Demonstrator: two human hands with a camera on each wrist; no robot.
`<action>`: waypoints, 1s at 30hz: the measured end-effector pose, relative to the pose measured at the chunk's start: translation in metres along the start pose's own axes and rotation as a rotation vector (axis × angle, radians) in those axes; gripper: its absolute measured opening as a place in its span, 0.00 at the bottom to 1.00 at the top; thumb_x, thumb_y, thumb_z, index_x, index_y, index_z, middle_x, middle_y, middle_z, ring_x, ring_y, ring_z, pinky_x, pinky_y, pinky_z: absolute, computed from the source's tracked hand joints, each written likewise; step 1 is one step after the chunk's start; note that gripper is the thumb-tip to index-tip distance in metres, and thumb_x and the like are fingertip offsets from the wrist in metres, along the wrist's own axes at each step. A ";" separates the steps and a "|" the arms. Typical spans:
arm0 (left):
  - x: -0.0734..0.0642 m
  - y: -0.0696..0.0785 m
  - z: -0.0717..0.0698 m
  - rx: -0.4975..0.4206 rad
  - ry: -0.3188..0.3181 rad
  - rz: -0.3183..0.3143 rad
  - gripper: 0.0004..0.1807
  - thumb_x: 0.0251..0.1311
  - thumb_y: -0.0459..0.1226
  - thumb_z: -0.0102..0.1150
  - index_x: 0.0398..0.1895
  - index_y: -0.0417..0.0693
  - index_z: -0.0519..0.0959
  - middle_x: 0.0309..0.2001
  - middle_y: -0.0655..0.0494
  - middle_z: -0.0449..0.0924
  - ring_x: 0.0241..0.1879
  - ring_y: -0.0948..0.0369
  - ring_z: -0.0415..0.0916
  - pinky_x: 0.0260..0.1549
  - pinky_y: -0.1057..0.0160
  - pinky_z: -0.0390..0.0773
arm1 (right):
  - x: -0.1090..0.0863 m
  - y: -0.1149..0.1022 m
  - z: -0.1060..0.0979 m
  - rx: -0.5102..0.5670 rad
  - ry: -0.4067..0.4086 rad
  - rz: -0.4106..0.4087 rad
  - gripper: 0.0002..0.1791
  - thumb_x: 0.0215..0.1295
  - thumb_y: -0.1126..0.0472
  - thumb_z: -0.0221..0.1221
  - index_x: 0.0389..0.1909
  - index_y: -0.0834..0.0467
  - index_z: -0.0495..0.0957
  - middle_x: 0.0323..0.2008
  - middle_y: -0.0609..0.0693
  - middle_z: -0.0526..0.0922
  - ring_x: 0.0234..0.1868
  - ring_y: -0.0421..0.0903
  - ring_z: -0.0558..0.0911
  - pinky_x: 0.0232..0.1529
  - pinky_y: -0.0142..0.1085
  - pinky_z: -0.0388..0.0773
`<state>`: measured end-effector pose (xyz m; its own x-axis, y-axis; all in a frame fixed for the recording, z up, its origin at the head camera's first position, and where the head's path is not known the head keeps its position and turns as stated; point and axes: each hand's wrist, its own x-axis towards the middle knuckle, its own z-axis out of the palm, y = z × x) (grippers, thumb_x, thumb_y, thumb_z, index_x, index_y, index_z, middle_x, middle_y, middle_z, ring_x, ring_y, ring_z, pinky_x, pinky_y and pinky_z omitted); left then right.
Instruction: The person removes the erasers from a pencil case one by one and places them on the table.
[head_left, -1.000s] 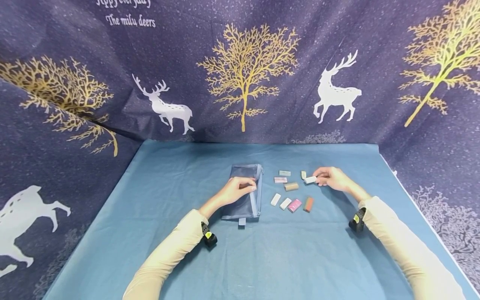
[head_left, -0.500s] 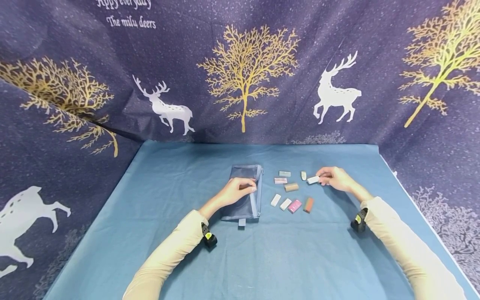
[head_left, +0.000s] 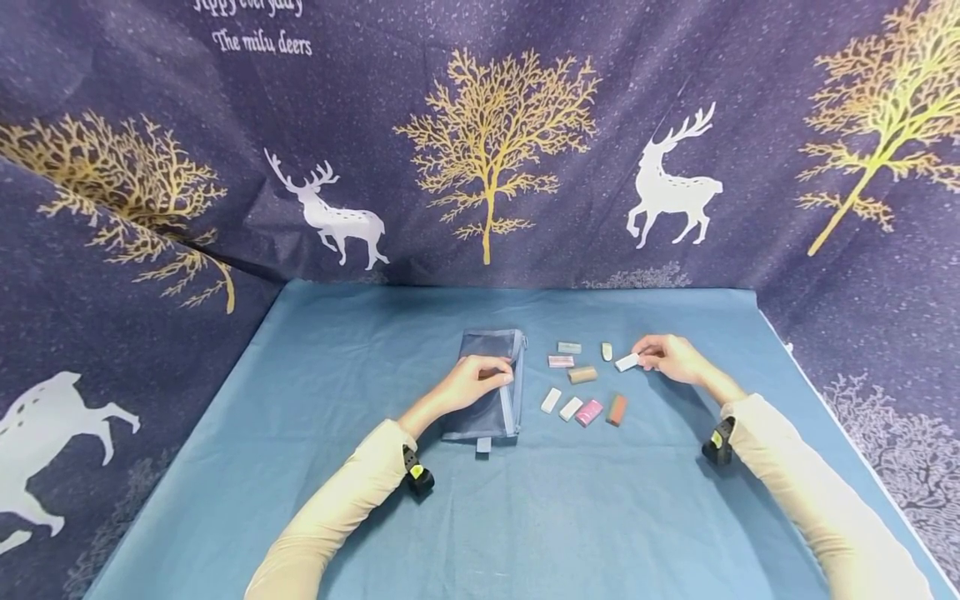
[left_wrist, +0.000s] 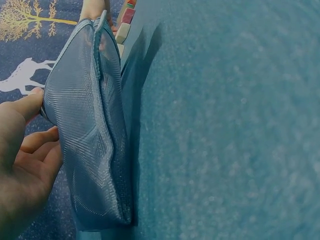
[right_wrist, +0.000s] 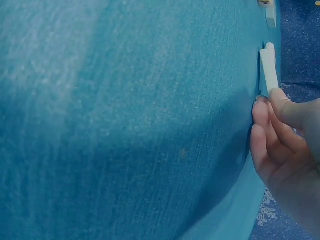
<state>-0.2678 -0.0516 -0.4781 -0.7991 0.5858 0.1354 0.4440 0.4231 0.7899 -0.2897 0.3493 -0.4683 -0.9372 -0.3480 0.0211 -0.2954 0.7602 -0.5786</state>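
Observation:
My left hand (head_left: 467, 383) lies over a blue mesh zip pouch (head_left: 480, 421) and pinches it near the zipped edge. In the left wrist view, the thumb and fingers meet the side of the pouch (left_wrist: 82, 125), whose mesh bulges a little. My right hand (head_left: 670, 358) pinches one end of a white eraser (head_left: 626, 362) between thumb and fingertips, low over the cloth at the right of the eraser group. The right wrist view has this eraser (right_wrist: 269, 70) pointing away from the hand. Close to its left is a pale yellowish eraser (head_left: 607, 352).
Between the hands lie a grey-green eraser (head_left: 569, 347), a pink-and-white one (head_left: 561, 362) and a tan one (head_left: 582, 375). Nearer are two white erasers (head_left: 551, 400), a pink one (head_left: 589, 412) and an orange-brown one (head_left: 617, 409). Blue cloth (head_left: 555, 517) covers the table; patterned curtain (head_left: 480, 167) hangs behind.
My right hand has shifted slightly right with the white eraser, opening a gap to the pale yellowish one, then nearly stopped. The left hand and pouch stay put.

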 end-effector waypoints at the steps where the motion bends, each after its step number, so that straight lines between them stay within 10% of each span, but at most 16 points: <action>1: 0.000 0.000 0.000 0.002 -0.001 0.001 0.12 0.61 0.46 0.53 0.39 0.52 0.81 0.58 0.50 0.73 0.60 0.58 0.69 0.55 0.56 0.71 | 0.000 0.000 0.000 -0.002 0.001 -0.005 0.08 0.59 0.69 0.57 0.40 0.63 0.78 0.29 0.57 0.84 0.26 0.44 0.80 0.24 0.28 0.71; 30: 0.003 0.003 0.003 0.043 0.047 0.008 0.13 0.59 0.46 0.56 0.44 0.53 0.80 0.57 0.53 0.74 0.62 0.60 0.66 0.59 0.52 0.67 | 0.003 -0.009 0.002 -0.170 0.035 -0.052 0.11 0.60 0.69 0.54 0.43 0.63 0.79 0.35 0.57 0.83 0.33 0.47 0.80 0.35 0.39 0.73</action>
<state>-0.2679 -0.0467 -0.4774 -0.8134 0.5562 0.1706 0.4665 0.4483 0.7625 -0.2897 0.3401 -0.4641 -0.9248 -0.3726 0.0773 -0.3681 0.8244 -0.4299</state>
